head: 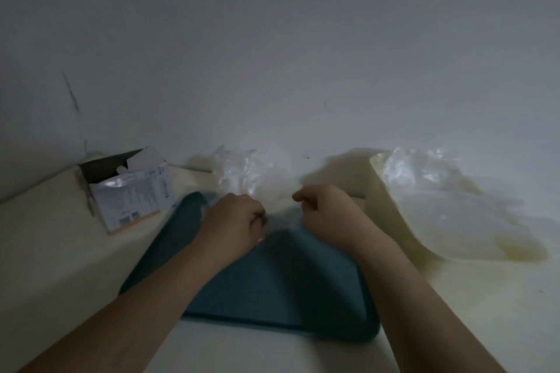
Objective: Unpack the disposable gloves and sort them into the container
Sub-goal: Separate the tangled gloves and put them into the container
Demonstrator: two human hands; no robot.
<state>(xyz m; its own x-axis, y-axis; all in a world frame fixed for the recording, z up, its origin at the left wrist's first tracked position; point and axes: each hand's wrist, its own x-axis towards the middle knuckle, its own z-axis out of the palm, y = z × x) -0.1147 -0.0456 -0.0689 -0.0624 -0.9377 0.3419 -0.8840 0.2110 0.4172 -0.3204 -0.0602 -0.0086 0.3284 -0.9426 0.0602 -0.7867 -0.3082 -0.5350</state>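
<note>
A clear, crumpled disposable glove (242,174) stands up between my two hands, over the far edge of a teal tray (272,281). My left hand (235,219) pinches the thin plastic at its lower left. My right hand (325,209) pinches it at the lower right. An opened cardboard glove box (133,191) sits at the left by the wall. A cream container (381,200) at the right holds a loose pile of clear gloves (448,200). The frame is dim and blurred.
A pale countertop (60,251) runs to a white wall (272,54) close behind everything. Clear gloves spill over the container's right side onto the counter. Both my forearms cross the teal tray.
</note>
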